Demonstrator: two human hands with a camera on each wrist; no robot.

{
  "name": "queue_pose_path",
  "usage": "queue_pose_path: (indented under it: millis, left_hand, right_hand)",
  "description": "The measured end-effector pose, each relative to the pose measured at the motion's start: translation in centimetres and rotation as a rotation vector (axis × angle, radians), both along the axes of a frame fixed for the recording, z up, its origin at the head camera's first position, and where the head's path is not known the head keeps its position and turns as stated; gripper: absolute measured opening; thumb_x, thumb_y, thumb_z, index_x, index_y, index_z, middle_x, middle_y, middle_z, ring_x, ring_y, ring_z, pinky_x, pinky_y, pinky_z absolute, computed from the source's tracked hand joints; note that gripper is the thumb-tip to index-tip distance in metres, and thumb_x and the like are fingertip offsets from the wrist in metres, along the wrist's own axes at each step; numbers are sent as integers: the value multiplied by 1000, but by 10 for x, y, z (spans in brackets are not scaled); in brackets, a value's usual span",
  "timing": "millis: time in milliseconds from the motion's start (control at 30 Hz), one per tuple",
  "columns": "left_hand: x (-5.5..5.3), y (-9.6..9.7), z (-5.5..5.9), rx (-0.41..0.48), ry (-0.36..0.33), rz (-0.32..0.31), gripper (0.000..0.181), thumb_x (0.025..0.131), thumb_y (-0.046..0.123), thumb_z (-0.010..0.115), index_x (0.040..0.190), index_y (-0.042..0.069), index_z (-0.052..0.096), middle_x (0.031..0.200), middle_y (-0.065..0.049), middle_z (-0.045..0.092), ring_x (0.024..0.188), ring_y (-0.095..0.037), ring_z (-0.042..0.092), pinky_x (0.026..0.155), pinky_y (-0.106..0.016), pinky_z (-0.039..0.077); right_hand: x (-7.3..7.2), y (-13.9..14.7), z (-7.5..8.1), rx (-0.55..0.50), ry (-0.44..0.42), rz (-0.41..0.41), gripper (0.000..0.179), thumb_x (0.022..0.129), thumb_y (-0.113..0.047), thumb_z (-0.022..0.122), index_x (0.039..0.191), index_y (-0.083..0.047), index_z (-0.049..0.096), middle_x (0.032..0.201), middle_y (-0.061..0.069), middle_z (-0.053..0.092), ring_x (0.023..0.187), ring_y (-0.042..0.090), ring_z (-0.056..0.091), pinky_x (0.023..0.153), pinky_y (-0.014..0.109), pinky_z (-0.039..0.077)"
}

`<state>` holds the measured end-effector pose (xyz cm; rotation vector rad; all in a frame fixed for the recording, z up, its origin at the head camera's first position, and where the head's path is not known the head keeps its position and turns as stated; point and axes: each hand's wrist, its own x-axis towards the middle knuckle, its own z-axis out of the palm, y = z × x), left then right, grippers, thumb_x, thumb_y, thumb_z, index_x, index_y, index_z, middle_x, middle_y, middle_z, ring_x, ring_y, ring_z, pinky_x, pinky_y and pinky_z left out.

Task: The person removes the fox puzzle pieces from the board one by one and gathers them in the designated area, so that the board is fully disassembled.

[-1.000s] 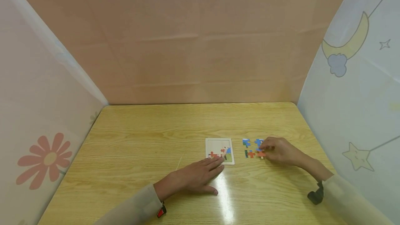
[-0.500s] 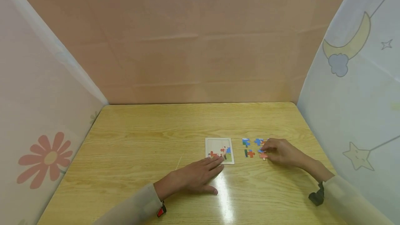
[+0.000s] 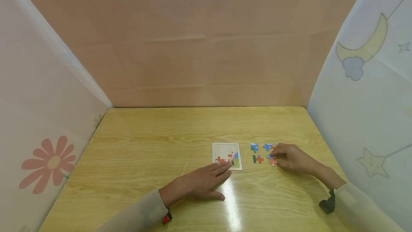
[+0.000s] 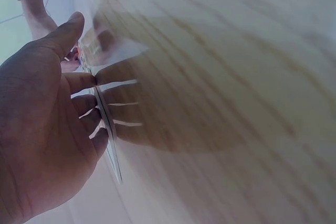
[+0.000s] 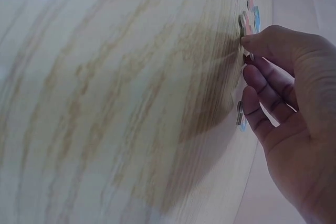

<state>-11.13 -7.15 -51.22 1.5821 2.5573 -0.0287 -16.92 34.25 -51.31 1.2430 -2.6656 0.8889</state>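
Observation:
My left hand lies with straight fingers over the near edge of a white-framed puzzle board. In the left wrist view, its fingertips rest on the board, seen edge-on. Part of a picture fills the board's lower right; the rest of its inside is pale. To the right, my right hand pinches a pink and blue puzzle piece at the tabletop, between thumb and fingers. The right wrist view shows the thumb against that piece; fingers partly hide its far side.
Beside the right hand lie loose puzzle pieces: a blue-green one, a blue one and an orange one. Another is partly under the fingers. The wooden table is bounded by a back curtain and side curtains.
My right hand has shifted slightly right, and the pink and blue piece has slid right with it, away from the orange piece. The left hand stays in place.

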Motion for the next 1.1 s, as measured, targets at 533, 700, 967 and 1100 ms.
queue_pose_path:
  millis: [533,700,967,1100]
  left_hand:
    - [2,2,2,16,-38,21,82,109,63,42,168,7,27,178,-11,13,164,-25,15,132,-38,21]
    - [0,1,1,24,-27,17,82,109,62,43,168,7,27,178,-12,14,164,-26,15,132,-38,20]
    - [1,0,2,33,-25,10,80,110,61,43,168,7,29,177,-13,16,163,-27,17,131,-38,23]
    - [1,0,0,38,-17,4,79,110,60,42,168,8,30,177,-13,16,163,-27,17,131,-38,23]
  right_hand:
    - [-6,3,-1,10,-10,44,32,81,8,86,106,-10,76,102,1,72,87,14,70,71,29,62]
    - [-9,-2,9,12,-21,10,33,78,8,88,105,-8,76,99,1,73,84,16,72,68,29,61]
    - [-14,-23,19,36,-52,5,32,83,3,87,112,-1,75,101,4,74,83,19,68,71,31,60]
    - [-17,-36,21,31,-88,20,31,84,4,85,113,0,76,104,7,74,83,21,67,72,33,61]
